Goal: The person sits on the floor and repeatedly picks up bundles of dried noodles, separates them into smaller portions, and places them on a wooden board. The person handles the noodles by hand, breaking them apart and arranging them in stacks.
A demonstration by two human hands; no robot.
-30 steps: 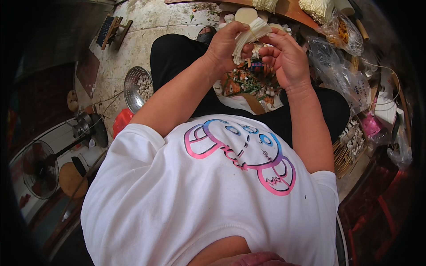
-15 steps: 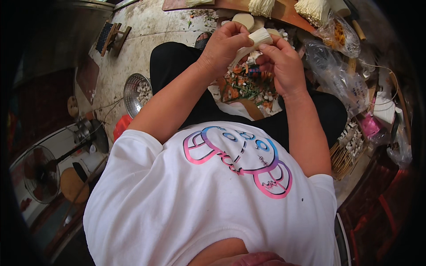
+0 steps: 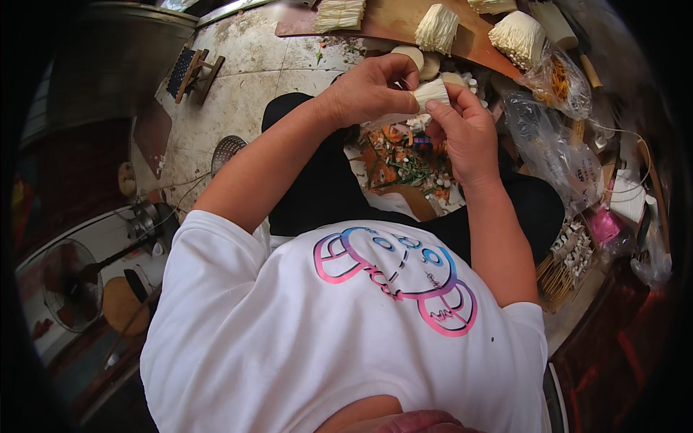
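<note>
A small bundle of pale enoki mushrooms is held between my two hands, in front of my lap. My left hand is closed on its left end, the thumb and fingertips pinching it. On the other side, the thumb and fingers of my right hand grip the right end. Fingers cover part of the bundle. Just beyond my hands lie round pale discs. Further off, larger enoki bunches rest on a brown wooden board.
Orange, green and white vegetable scraps lie below my hands. To the right are clear plastic bags and sticks bearing pale pieces. A metal colander shows behind my left arm, and a fan stands far left.
My left hand has turned over the bundle, so less of it shows. Both hands sit slightly lower in the picture. The view has shifted, showing more of the board.
</note>
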